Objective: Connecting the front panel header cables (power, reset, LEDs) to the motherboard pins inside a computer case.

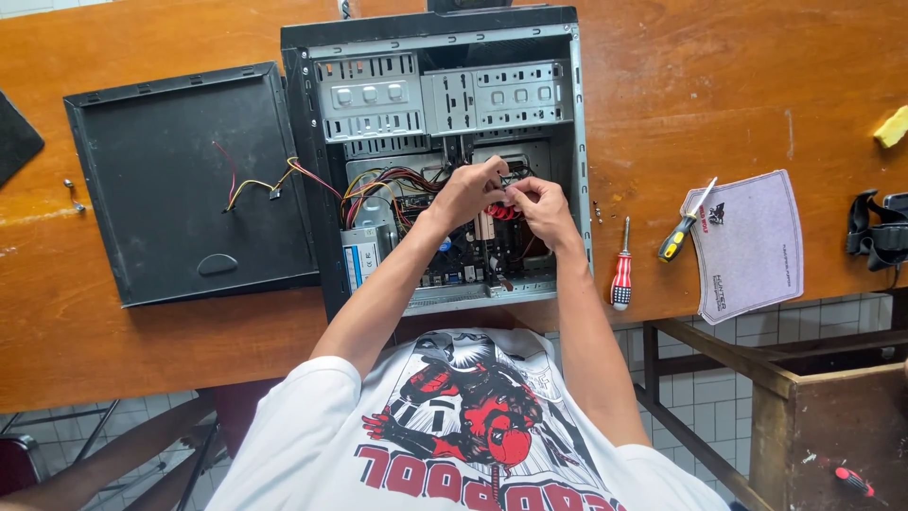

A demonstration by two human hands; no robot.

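An open black computer case (pixel 312 142) lies on its side on the wooden table (pixel 709 76), with metal drive bays at the top and a bundle of coloured wires (pixel 378 185) inside. Both my hands are inside the case, close together. My left hand (pixel 468 194) and my right hand (pixel 541 206) pinch a small dark part over a red component (pixel 504 212) on the board. What exactly the fingers grip is too small to tell.
The case's black side panel (pixel 184 185) lies to the left with a loose wire on it. A red-handled screwdriver (pixel 620 274) and a yellow-black screwdriver (pixel 683 227) lie to the right, beside a grey mat (pixel 752 241). A wooden chair (pixel 813 407) stands at lower right.
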